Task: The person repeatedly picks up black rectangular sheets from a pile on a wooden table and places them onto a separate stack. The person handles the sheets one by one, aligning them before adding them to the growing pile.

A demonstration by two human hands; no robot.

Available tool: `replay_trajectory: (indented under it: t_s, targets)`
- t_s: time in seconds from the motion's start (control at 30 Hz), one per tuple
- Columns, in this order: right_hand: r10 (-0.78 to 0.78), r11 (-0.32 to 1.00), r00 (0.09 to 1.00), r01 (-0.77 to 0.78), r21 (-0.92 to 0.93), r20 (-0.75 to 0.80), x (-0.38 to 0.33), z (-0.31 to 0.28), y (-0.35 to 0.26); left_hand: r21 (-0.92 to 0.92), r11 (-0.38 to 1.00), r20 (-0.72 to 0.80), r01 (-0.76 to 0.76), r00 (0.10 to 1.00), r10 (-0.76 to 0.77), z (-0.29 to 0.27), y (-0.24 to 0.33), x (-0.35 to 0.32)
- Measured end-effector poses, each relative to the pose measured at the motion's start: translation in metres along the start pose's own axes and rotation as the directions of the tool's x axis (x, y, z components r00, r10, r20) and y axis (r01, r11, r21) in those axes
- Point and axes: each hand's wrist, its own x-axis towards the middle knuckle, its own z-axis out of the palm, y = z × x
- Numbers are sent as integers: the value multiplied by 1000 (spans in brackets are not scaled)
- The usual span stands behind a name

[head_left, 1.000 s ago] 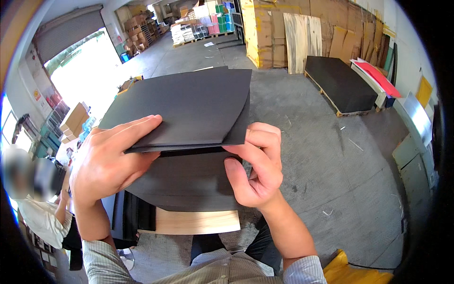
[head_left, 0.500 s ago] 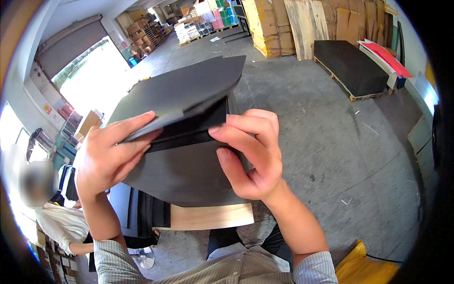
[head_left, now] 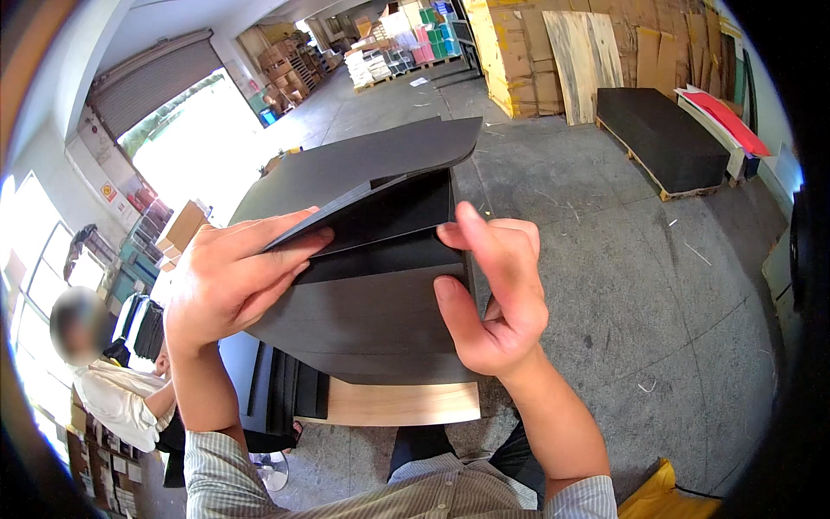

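A tall stack of black sheets [head_left: 380, 324] stands right in front of me. At its near edge the topmost sheets [head_left: 354, 169] are bent upward, which opens a dark wedge-shaped gap. My left hand [head_left: 220, 281] is closed on the near left edge of these raised sheets, with fingers above and below. On the near right corner, my right hand [head_left: 506, 298] touches a sheet's edge with one fingertip. Its thumb rests near the stack's front face, its forefinger points up, and its fingers are apart. The far side of the stack is hidden by the raised sheets.
A pale wooden board [head_left: 402, 404] sticks out below the stack. More black sheets [head_left: 272, 385] stand to the left, near a person in a light shirt [head_left: 121, 402]. A black stack on a pallet [head_left: 661, 143] lies far right; yellow material [head_left: 661, 497] lies near right.
My right forefinger has lifted off the sheets and now points up. The gap under the raised sheets looks wider. The whole scene has shifted slightly to the right in the view.
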Motion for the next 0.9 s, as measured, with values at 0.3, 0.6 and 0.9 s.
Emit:
replay_trajectory:
  t_s: [0.3, 0.6, 0.9]
  targets:
    - [-48, 998, 999, 48, -39, 1, -6, 1, 3, -35, 998, -78, -53, 996, 50, 6, -2, 0]
    - [-31, 999, 999, 31, -39, 7, -6, -3, 3, -24, 998, -73, -52, 996, 50, 5, -1, 0]
    - [46, 988, 997, -35, 153, -67, -14, 3, 4, 249, 967, 52, 51, 996, -66, -7, 28, 9]
